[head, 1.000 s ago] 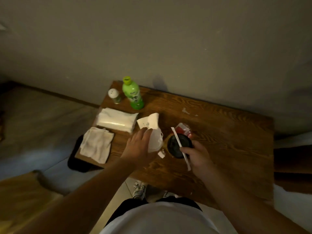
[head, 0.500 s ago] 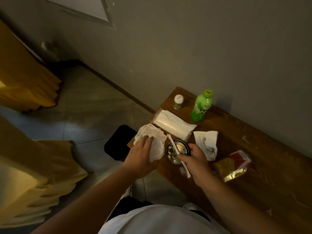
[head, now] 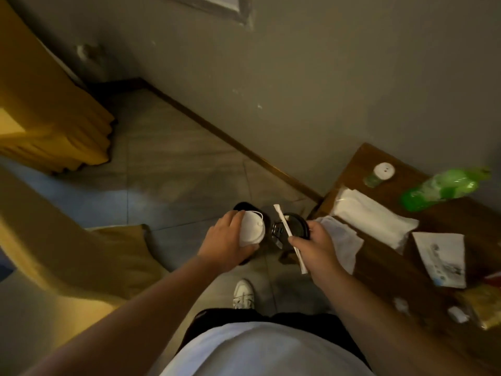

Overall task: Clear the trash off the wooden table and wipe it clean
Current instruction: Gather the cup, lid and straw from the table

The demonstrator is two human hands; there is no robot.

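Both hands have swung off the wooden table [head: 385,270] and now hang over the floor at its left end, carrying their loads with them. Only the head view is given. Left hand [head: 227,242] is wrapped around a white face mask [head: 253,229], its ear loop showing at the top; beneath it lies a dark, round shape on the floor, mostly hidden, and what it is cannot be told. Right hand [head: 317,248] is clenched on a round black-topped container [head: 291,229] and, pinned against it by the thumb, a white paper-wrapped straw [head: 288,234] that runs slantwise past the hand.

On the table, a white cloth [head: 344,245] hangs over the near left corner, just beside the right hand. Behind it lies a white tissue pack [head: 371,218], then a small white-capped shaker [head: 379,175] near the wall and a green bottle [head: 439,188], blurred. A printed paper sheet [head: 442,256] lies flat toward the right, with a yellow wrapper [head: 485,305] and small white scraps [head: 458,314] at the frame's edge. One white shoe [head: 244,294] shows on the tiled floor below.
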